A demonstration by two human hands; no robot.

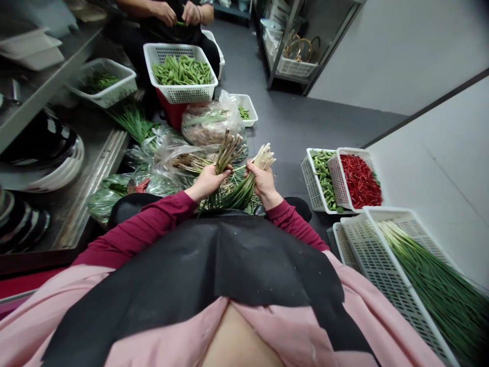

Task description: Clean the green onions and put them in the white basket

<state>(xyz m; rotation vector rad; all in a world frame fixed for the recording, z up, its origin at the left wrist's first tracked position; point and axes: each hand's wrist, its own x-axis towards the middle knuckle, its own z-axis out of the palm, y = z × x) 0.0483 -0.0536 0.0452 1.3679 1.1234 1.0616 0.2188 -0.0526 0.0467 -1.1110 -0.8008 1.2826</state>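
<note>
My left hand [210, 181] is closed round a small bunch of uncleaned scallions [227, 153], whose brownish root ends point up. In my right hand [263, 183] is a thicker bunch of cleaned scallions [264, 157], white ends up, green leaves hanging down between my hands. The two bunches are close together above my lap. Beneath and beyond them lie loose scallion scraps [233, 191] and an open clear plastic bag [171, 153] with more uncleaned scallions. Some finger detail is hidden behind the stalks.
Baskets of green peppers [323, 176], red chilies [361, 181] and cleaned scallions [428, 265] stand at right. Ahead, a co-worker's hands [179, 14] hold something green above a basket of green pods [181, 71]. A metal shelf [91, 204] with stacked bowls edges the left side.
</note>
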